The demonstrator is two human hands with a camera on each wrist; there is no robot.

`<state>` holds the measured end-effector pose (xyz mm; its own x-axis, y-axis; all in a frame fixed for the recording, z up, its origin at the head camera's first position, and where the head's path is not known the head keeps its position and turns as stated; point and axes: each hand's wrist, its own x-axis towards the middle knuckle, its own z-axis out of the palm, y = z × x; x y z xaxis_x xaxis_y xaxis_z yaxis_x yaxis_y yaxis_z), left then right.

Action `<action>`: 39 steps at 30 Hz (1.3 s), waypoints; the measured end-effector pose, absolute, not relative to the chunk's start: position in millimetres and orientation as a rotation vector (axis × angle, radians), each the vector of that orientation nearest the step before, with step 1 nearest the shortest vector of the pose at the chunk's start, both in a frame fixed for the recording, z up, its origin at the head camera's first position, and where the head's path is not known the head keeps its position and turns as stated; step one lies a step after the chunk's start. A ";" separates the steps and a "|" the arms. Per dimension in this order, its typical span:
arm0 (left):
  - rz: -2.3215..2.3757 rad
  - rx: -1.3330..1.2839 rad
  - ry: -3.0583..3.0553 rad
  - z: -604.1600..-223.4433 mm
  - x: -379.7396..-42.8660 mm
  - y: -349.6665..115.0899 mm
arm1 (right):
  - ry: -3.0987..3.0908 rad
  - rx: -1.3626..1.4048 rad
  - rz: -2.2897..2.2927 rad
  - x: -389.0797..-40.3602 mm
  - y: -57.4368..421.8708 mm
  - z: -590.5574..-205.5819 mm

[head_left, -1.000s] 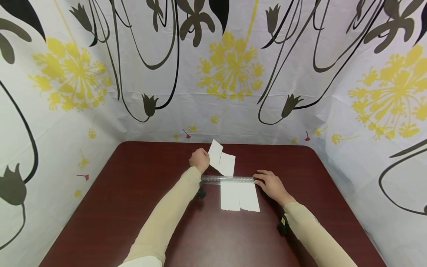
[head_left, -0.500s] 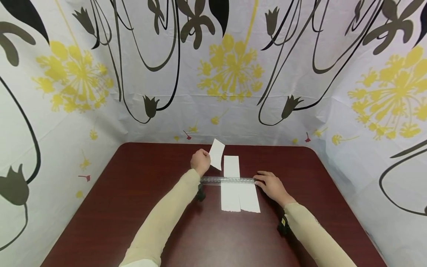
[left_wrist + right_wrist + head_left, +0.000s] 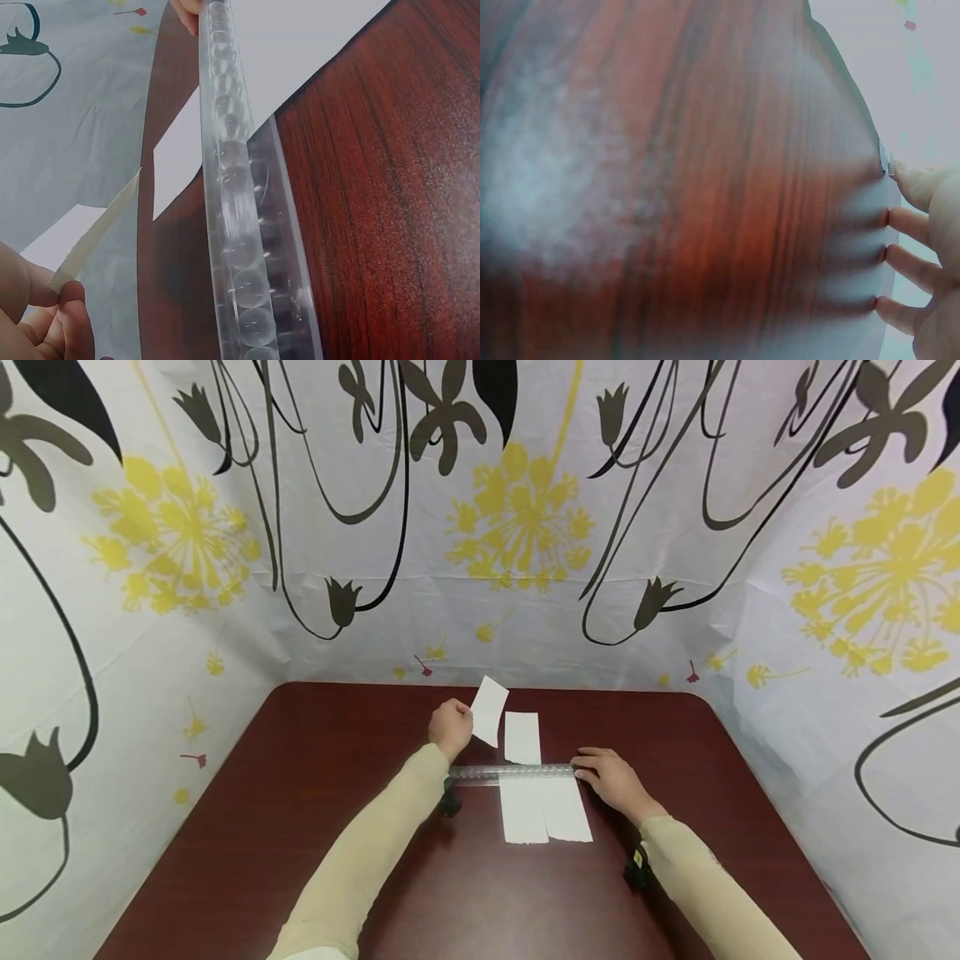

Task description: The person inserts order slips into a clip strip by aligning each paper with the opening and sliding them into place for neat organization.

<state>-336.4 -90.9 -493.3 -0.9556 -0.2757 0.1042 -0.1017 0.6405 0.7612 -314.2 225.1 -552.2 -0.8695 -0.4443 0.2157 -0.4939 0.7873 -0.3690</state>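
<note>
My left hand (image 3: 452, 727) pinches a white paper strip (image 3: 490, 710) between thumb and fingers, raised beyond the ruler. In the left wrist view the strip (image 3: 94, 244) is seen nearly edge-on. A clear plastic ruler (image 3: 480, 772) with a raised, beaded-looking ridge lies across white paper on the table. A narrow paper piece (image 3: 522, 737) sticks out past its far side; two pieces (image 3: 525, 814) with ragged near ends lie on the near side. My right hand (image 3: 613, 779) is at the ruler's right end. In the right wrist view its thumb touches the ruler's end and its fingertips rest on the table.
The dark red wooden table (image 3: 337, 727) has rounded far corners. Around it hangs a white cloth (image 3: 420, 552) with yellow, grey and black flower prints. Dark wrist devices (image 3: 637, 868) sit under both forearms.
The strip in my left hand has come apart from the narrow piece beside it, which now lies flat and straight beyond the ruler. My right hand stays at the ruler's end.
</note>
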 end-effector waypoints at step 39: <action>-1.407 0.398 -2.581 -492.3 -323.8 -99.6 | -2.856 0.724 0.683 -305.4 225.9 -554.9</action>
<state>-323.8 -99.6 -492.3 -0.9490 -0.3144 0.0256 -0.1488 0.5177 0.8425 -305.4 225.9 -554.9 -0.8790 -0.4238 0.2186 -0.4768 0.7842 -0.3971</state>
